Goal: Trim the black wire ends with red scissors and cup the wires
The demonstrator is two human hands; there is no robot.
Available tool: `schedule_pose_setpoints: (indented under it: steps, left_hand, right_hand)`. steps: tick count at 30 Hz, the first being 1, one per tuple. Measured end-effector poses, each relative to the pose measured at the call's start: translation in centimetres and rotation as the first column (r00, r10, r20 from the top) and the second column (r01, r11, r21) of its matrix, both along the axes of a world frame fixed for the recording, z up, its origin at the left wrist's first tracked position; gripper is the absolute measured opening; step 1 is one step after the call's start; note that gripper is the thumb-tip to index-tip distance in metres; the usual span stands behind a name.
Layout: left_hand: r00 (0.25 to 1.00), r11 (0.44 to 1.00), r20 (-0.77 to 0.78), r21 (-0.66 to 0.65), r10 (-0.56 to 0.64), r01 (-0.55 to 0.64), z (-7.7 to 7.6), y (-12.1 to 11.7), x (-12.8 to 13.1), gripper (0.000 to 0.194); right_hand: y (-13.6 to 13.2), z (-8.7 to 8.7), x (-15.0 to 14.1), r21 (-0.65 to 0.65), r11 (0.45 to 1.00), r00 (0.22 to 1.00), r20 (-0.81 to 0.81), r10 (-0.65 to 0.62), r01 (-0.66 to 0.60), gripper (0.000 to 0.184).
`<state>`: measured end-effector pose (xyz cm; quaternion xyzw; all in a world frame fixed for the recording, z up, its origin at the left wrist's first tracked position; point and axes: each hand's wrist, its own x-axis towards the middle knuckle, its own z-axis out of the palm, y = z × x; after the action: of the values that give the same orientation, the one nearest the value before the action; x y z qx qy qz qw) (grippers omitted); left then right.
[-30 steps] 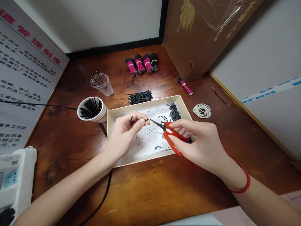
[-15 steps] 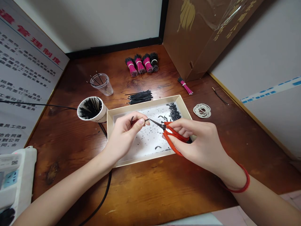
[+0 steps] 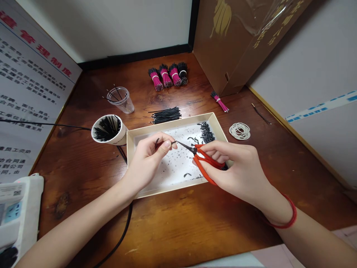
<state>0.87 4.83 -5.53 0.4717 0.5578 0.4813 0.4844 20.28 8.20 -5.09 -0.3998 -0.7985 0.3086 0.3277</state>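
Black wire (image 3: 174,142) sits pinched between the thumb and fingers of the left hand (image 3: 147,156), which I hold over the shallow box (image 3: 167,190). One short end pokes out past the fingertips toward the right; another dark end (image 3: 157,141) shows farther back by the thumb, and I cannot tell whether it belongs to the same piece. I have the right hand (image 3: 240,167) wrapped around the red handles of the scissors (image 3: 194,150), fingers closed in on the grips. The slim blades point left, tips right at the wire's end; I cannot make out whether they touch it. Dark scraps (image 3: 207,133) are heaped in the box's far right corner, others scattered over its white bottom. Just behind the box, a row of black wires (image 3: 166,115) lies on the counter (image 3: 167,230). To the left I see the paper cup (image 3: 119,138), packed with more of them, and a loop of rubber bands (image 3: 239,131) rests to the right.
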Motion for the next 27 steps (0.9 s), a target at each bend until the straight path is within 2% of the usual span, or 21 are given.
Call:
schedule_pose_setpoints:
  steps: [11,18,21,23,27]
  left_hand:
    - [1.0,1.0,0.005,0.003,-0.004,0.004,0.0,0.0,0.1,0.014]
    - [1.0,1.0,0.011,-0.006,0.002,-0.002,0.0,0.0,0.1,0.013]
    - [1.0,1.0,-0.009,-0.004,-0.013,0.013,-0.1,0.0,0.1,0.014]
    - [0.999,0.999,-0.029,-0.011,-0.04,0.04,-0.1,0.0,0.1,0.015]
    - [0.994,0.995,-0.046,-0.028,-0.095,0.094,-0.2,-0.1,0.1,0.015]
  right_hand:
    - [0.1,0.2,-0.2,0.003,1.0,1.0,-0.002,0.001,-0.001,0.004]
    - [0.3,0.0,-0.1,-0.094,0.995,0.999,-0.035,-0.037,0.033,0.007]
    - [0.4,-0.1,-0.5,-0.205,0.979,0.988,-0.144,-0.049,0.018,0.016]
    - [0.5,-0.1,-1.0,-0.273,0.961,0.965,-0.26,-0.04,-0.034,0.027]
    - [0.7,0.1,-2.0,-0.28,0.956,0.934,-0.356,-0.018,-0.088,0.029]
